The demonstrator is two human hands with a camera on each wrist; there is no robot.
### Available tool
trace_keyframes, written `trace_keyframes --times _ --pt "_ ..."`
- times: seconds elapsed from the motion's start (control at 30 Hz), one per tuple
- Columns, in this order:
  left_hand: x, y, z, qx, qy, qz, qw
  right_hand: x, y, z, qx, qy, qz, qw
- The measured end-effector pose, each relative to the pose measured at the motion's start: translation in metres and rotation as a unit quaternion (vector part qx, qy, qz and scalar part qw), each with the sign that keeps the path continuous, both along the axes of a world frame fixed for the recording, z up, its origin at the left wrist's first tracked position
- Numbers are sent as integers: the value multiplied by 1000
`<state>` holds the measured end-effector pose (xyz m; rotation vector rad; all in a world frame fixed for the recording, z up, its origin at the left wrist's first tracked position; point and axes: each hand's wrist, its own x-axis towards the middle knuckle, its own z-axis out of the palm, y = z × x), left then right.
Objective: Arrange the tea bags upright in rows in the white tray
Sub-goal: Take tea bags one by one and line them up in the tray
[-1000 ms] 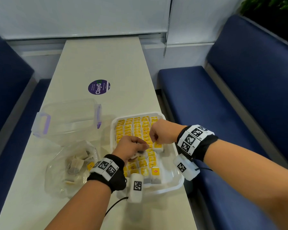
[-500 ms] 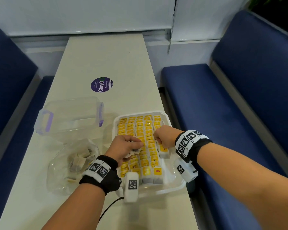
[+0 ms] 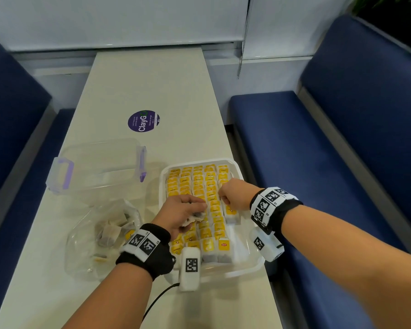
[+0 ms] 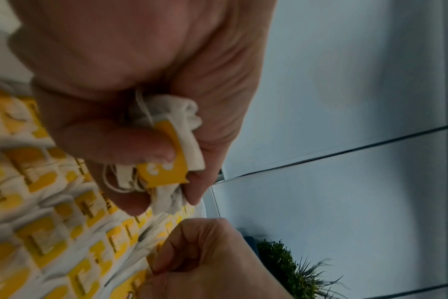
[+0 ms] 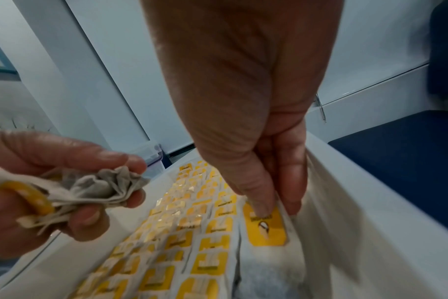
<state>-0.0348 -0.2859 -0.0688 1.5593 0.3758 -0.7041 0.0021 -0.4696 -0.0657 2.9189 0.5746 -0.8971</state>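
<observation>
The white tray (image 3: 246,271) holds several rows of upright tea bags (image 3: 195,186) with yellow tags. My left hand (image 3: 183,210) hovers over the tray's middle and grips a crumpled bundle of tea bags (image 4: 166,161), also seen as a bundle (image 5: 97,188) in the right wrist view. My right hand (image 3: 233,197) is at the tray's right row. Its thumb and fingers pinch the top of one standing tea bag (image 5: 266,230) beside the tray wall (image 5: 371,202).
A clear box with purple latches (image 3: 97,167) stands left of the tray. In front of it lies a clear plastic container (image 3: 88,252) with loose tea bags (image 3: 109,231). A purple sticker (image 3: 143,121) marks the table farther back. Blue benches flank the narrow table.
My right hand has shifted slightly toward me along the right row. My left hand stays over the tray with the same bundle.
</observation>
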Motion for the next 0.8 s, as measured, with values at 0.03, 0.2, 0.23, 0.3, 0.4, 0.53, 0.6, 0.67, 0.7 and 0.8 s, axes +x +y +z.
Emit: trace_keyframes --times 0.03,0.2,0.23,0.3,0.4,0.53,0.6,0.67,0.7,0.8 --pt "0 0 0 -8 3 0 1000 0 0 0 -4 1 3 1000" --pt "-1 1 2 -56 27 11 998 -1 3 3 15 -16 -27 999" --pt "-1 1 3 -66 30 16 997 -1 3 6 41 -29 -41 998" --pt "-1 0 3 -86 25 28 996 0 5 13 126 -36 -82 988" --pt "-1 -2 3 -99 7 42 994 -2 11 24 297 29 -140 944" --pt "0 -3 2 -106 -2 60 993 -3 12 31 413 125 -188 882" --pt "1 -3 3 -100 -9 64 993 -3 9 34 428 131 -192 873" --pt "0 -3 4 -91 -21 51 994 -3 7 34 438 134 -200 866" --pt "0 -3 4 -91 -26 40 995 -4 6 34 445 140 -205 860" --pt "-1 -1 3 -92 -30 10 995 -3 5 33 459 152 -229 845"
